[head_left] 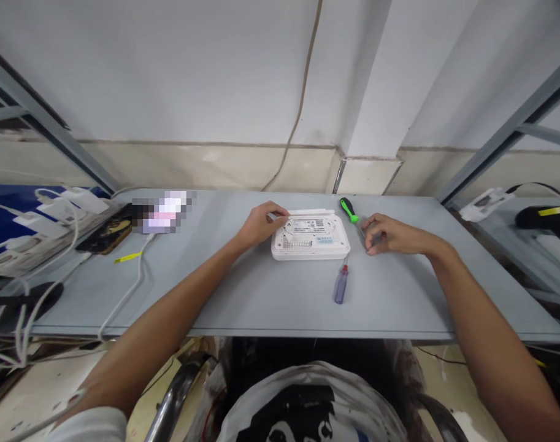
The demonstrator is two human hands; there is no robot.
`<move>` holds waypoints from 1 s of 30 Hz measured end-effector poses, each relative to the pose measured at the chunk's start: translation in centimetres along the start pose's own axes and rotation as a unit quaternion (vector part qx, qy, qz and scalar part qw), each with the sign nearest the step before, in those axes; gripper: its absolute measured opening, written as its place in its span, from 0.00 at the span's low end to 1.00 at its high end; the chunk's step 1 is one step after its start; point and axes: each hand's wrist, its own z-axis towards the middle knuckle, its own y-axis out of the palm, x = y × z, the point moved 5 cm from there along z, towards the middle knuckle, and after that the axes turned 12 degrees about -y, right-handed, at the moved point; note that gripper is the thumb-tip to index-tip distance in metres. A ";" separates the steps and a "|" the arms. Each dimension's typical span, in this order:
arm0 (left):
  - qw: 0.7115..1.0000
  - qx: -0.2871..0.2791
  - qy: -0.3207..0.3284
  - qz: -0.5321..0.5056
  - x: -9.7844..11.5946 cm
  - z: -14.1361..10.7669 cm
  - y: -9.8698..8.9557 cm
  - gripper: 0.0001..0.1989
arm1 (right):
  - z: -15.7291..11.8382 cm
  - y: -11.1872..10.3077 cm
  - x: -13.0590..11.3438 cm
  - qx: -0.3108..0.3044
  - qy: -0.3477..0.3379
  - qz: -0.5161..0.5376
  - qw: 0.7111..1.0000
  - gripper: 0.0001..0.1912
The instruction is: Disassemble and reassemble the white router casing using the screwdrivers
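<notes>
A white router (310, 236) lies on the table with its labelled, vented underside up and a slim white bar along its far edge. My left hand (261, 224) grips its far left corner, fingers bent over the edge. To the right of the router, my right hand (390, 235) is closed, with thumb and fingertips drawn together. A green-and-black screwdriver (348, 210) lies behind them, its shaft running to these fingertips. Whether they pinch the shaft or something small is unclear. A second screwdriver (341, 288), with a translucent purple handle, points at the router's near right corner.
Charging phones (107, 230), a power strip with white plugs (40, 227) and looping cables crowd the left side. A yellow strip (128, 257) lies near them. Metal frame posts stand at both ends of the table (270, 301), and a wall rises behind it.
</notes>
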 end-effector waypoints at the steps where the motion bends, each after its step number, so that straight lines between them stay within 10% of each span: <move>1: 1.000 0.001 -0.001 -0.004 0.0 0.0 0.0 0.06 | 0.1 -0.1 -0.2 0.004 -0.008 -0.004 1.000 0.18; 14: 1.000 0.005 0.012 0.011 0.3 -0.2 0.1 0.07 | 1.8 -0.8 -3.6 0.312 0.012 0.126 0.942 0.15; 30: 1.000 0.007 0.010 0.007 0.2 0.1 0.1 0.08 | 11.6 4.3 -14.2 0.187 -0.179 0.074 0.963 0.06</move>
